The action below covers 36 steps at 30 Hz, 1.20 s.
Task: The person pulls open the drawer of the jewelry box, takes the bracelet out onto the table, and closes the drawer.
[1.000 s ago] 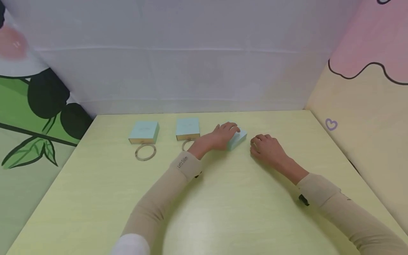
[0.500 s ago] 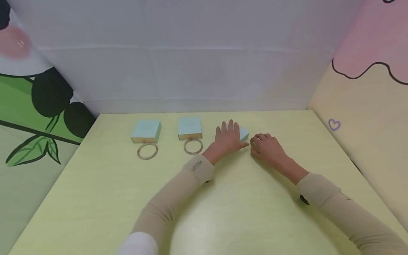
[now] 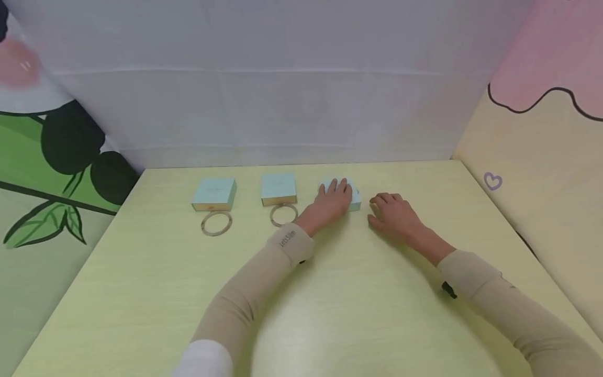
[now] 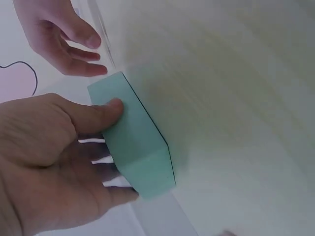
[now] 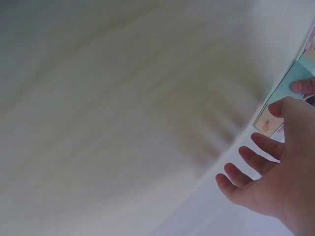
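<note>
My left hand [image 3: 332,203] holds the rightmost light blue box [image 3: 355,203], its fingers over the top. In the left wrist view the thumb presses a long side of this box [image 4: 135,132], and the fingers reach across it from the other side. My right hand [image 3: 395,217] rests just right of the box, holding nothing, fingers loosely bent and thumb apart. The right wrist view shows those fingers [image 5: 256,160] spread near the end of the box [image 5: 283,96].
Two more light blue boxes, a left one [image 3: 214,193] and a middle one [image 3: 279,188], lie along the back of the pale yellow table [image 3: 330,314]. A bangle-like ring [image 3: 202,224] lies before the left box, another ring [image 3: 271,215] before the middle one. A pale curtain [image 3: 292,115] hangs behind.
The rightmost box has turned from slanted to nearly square with the table's back edge. My left hand's spread fingers and thumb have closed in on it. The right thumb has moved away from its fingers.
</note>
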Available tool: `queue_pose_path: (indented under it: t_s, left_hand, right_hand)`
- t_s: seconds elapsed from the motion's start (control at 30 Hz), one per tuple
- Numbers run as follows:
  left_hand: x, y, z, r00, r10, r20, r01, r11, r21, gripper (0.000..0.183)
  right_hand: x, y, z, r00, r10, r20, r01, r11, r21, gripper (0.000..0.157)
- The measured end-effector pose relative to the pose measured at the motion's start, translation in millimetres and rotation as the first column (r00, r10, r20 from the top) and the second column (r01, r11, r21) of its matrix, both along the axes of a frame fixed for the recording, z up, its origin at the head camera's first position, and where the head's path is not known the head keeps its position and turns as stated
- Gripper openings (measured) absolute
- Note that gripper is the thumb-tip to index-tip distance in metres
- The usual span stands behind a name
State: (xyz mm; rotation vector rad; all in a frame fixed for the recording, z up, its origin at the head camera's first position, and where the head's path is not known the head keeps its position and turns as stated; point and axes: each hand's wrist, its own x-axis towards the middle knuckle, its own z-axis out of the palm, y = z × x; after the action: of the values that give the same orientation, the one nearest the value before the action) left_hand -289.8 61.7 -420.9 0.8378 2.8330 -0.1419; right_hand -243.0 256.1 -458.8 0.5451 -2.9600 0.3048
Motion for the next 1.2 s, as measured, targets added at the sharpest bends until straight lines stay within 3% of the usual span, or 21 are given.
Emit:
queue_pose_path:
  t_s: [0.17,0.37,0.67,0.93,1.07,1.2]
  left_hand:
    - [-9.7,-15.4,-4.2,0.993,-0.118,0.005,0.118,0.993,0.012,0.050]
    - [-11.5,-19.5,-5.9,0.989,-0.149,0.013,0.148,0.988,0.042,0.052]
    - [-12.2,-11.4,-4.0,0.974,-0.136,-0.181,0.138,0.990,0.001,0.032]
    - [-21.0,-5.8,-10.4,0.996,-0.063,-0.065,0.067,0.995,0.067,0.052]
    - [-22.7,-3.9,-12.7,0.996,-0.061,-0.062,0.061,0.998,-0.004,0.063]
    - [-21.6,-5.5,-11.6,0.995,-0.079,-0.059,0.076,0.996,-0.051,0.060]
  right_hand:
    - [-4.3,2.3,-1.6,0.999,0.033,0.019,-0.032,0.998,-0.053,0.042]
    - [-4.1,4.0,0.9,0.997,0.066,0.039,-0.062,0.995,-0.082,0.041]
    - [-12.2,-2.1,0.1,0.998,0.052,0.032,-0.050,0.996,-0.080,0.041]
    - [-35.3,-14.0,8.2,0.996,-0.040,0.076,0.049,0.992,-0.120,0.040]
    - [-46.0,-15.7,9.4,0.996,-0.007,0.094,0.018,0.993,-0.114,0.041]
    - [-55.6,-15.8,9.4,0.994,0.063,0.091,-0.053,0.993,-0.109,0.040]
